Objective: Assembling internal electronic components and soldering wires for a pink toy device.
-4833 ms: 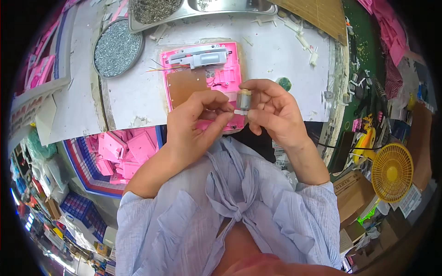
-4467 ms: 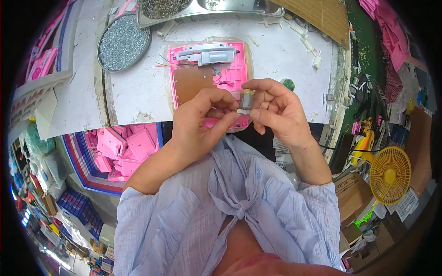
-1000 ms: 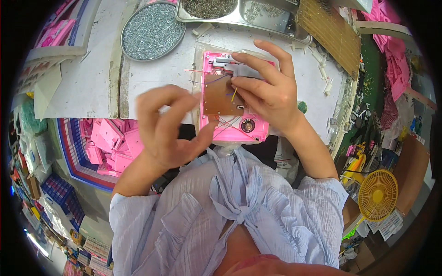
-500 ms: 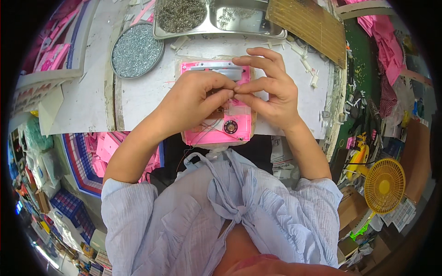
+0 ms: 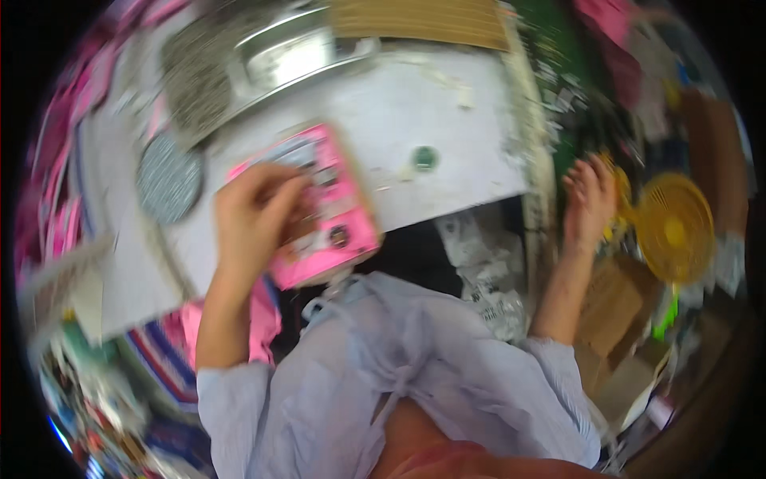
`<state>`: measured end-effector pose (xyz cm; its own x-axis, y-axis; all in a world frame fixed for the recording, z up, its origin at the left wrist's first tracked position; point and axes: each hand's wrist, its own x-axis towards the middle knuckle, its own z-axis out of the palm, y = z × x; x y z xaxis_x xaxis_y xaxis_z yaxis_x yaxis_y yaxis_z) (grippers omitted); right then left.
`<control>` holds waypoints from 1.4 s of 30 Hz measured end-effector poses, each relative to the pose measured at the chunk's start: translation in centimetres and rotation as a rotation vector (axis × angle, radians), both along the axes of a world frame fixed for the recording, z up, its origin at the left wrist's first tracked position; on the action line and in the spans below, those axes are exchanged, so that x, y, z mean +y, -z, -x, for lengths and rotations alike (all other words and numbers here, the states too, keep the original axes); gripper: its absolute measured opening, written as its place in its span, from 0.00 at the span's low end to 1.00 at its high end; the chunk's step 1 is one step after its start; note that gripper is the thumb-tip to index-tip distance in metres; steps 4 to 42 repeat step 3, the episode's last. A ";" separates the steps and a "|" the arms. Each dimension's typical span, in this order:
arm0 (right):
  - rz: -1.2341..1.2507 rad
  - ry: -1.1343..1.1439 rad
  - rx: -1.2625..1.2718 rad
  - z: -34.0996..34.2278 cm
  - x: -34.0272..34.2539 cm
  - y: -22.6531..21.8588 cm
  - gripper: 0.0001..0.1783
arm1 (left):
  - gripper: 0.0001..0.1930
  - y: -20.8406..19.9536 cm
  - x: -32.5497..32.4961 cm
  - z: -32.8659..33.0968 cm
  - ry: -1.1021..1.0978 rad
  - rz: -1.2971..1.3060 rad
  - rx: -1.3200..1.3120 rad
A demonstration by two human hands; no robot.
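Observation:
The pink plastic casing [image 5: 327, 259] lies tilted on the white table, with a small round black part [image 5: 340, 235] like a speaker set in its near corner. Over its left side is my left hand [image 5: 255, 211], fingers curled to the thumb in a pinch; blur hides whatever is between the fingertips. My right hand [image 5: 592, 199] is far out to the right, beyond the table edge and beside the yellow fan. Its fingers are stretched and apart, and nothing shows in them.
A round dish of small grey metal pieces [image 5: 170, 178] sits at the left. Behind are a steel tray [image 5: 307, 84] and a brown board [image 5: 423, 22]. A small green round thing [image 5: 425, 158] lies on the table [image 5: 447, 120]. At the right stands a yellow fan [image 5: 674, 227].
My right hand has left the casing and swung far right. My left hand stays over the casing. The whole view has turned, so the table and tray now look slanted.

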<state>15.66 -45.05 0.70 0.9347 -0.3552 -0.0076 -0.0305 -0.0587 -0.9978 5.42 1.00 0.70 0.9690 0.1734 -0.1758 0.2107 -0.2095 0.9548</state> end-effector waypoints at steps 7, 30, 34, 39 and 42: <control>-0.188 0.017 0.018 -0.9 -2.2 0.8 0.42 | 0.06 1.6 -1.5 -1.6 0.047 -0.038 -0.089; -0.188 0.017 0.018 -0.9 -2.2 0.8 0.42 | 0.06 1.6 -1.5 -1.6 0.047 -0.038 -0.089; -0.188 0.017 0.018 -0.9 -2.2 0.8 0.42 | 0.06 1.6 -1.5 -1.6 0.047 -0.038 -0.089; -0.188 0.017 0.018 -0.9 -2.2 0.8 0.42 | 0.06 1.6 -1.5 -1.6 0.047 -0.038 -0.089; -0.188 0.017 0.018 -0.9 -2.2 0.8 0.42 | 0.06 1.6 -1.5 -1.6 0.047 -0.038 -0.089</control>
